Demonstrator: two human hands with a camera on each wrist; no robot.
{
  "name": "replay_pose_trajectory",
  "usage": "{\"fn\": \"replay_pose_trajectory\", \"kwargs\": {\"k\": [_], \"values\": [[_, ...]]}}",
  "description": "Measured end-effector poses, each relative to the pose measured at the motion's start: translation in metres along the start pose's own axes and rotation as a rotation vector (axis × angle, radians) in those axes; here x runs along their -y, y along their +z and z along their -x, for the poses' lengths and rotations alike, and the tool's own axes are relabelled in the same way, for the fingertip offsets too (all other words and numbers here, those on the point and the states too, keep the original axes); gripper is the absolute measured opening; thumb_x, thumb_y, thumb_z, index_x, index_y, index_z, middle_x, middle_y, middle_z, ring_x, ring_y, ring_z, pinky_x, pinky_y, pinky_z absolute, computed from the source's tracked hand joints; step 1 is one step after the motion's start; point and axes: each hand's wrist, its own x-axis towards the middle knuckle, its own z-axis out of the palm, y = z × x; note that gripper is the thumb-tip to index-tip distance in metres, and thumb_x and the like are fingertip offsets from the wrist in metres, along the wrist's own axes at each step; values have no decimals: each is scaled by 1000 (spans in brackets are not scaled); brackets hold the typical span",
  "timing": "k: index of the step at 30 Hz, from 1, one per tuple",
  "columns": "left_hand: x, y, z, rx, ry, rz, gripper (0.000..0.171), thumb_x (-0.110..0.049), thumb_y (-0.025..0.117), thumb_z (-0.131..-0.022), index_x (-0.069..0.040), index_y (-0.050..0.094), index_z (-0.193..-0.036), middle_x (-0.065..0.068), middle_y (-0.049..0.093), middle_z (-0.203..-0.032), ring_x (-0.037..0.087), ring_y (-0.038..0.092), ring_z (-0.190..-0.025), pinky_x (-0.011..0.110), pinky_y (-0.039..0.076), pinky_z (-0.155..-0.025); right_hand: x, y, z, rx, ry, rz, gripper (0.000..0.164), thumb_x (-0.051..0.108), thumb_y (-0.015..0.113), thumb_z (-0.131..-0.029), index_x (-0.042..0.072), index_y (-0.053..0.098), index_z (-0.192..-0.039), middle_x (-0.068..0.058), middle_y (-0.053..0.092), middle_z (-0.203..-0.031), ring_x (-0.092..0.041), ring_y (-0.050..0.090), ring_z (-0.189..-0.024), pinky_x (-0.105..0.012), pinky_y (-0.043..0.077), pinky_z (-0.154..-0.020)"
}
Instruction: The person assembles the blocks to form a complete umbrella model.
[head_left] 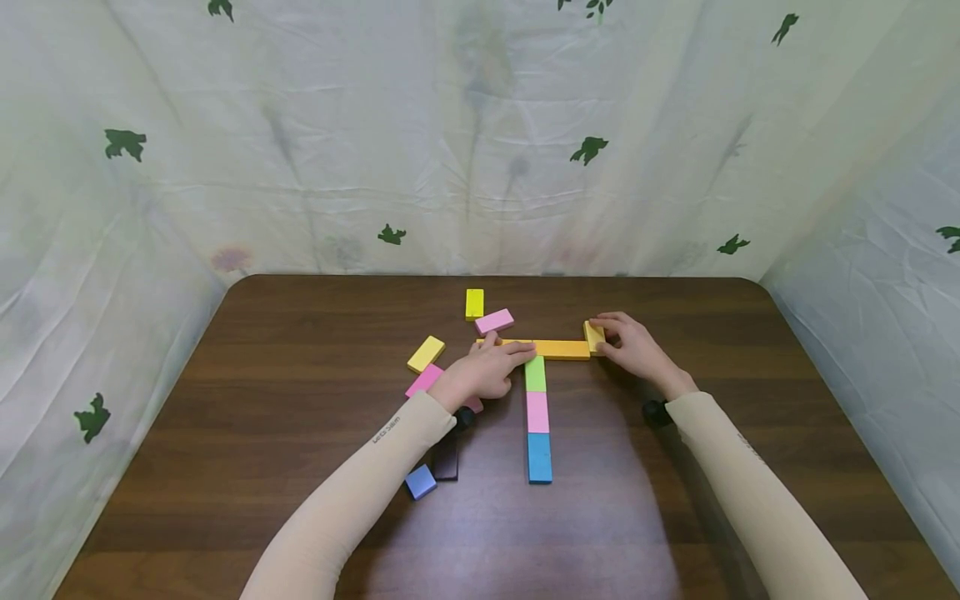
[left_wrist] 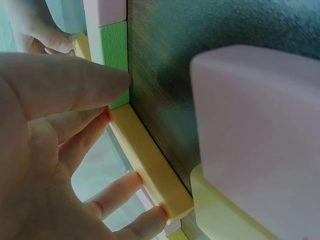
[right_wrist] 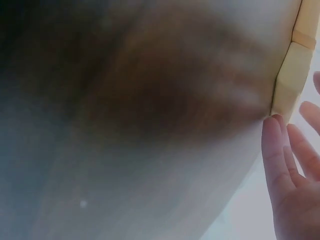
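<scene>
Currently both forearms are stretched forward; the left hand is held just left of the green block, the right hand well to its right. Counted nearer than the green block, in line: one pink block, one blue block; beyond and left of it, loose: two yellow blocks, one pale pink block. Orange bar set across its far end, touched by spread left fingers; cream-yellow block, right of the green block, pinched between right thumb and fingers

Pale, creased cloth with green motifs hangs behind and beside a brown, wood-grained worktop.
</scene>
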Motion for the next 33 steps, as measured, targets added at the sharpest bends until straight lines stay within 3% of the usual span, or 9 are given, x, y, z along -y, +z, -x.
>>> {"fn": "replay_pose_trajectory", "kwargs": {"k": [11, 21, 33], "values": [[0, 0, 1, 28, -16, -3, 62, -3, 50, -91, -21, 37, -149, -6, 29, -154, 40, 26, -133, 58, 23, -106, 3, -3, -1, -65, 7, -55, 38, 0, 56, -93, -4, 54, -131, -22, 48, -133, -39, 52, -112, -51, 47, -89], [2, 2, 1, 62, -35, 26, 67, -2, 51, -91, -23, 32, -151, -8, 23, -156, 43, 18, -138, 58, 17, -108, 6, -3, -1, -85, -1, -19, 34, 0, 57, -92, -2, 59, -126, -21, 53, -128, -39, 50, -115, -53, 43, -93], [3, 2, 1, 69, -33, 23, 68, -2, 50, -91, -24, 30, -152, -8, 21, -157, 41, 18, -138, 58, 18, -108, 11, 0, -2, -89, -13, 8, 32, 1, 57, -92, 0, 61, -124, -19, 56, -126, -38, 48, -118, -55, 37, -97]]}}
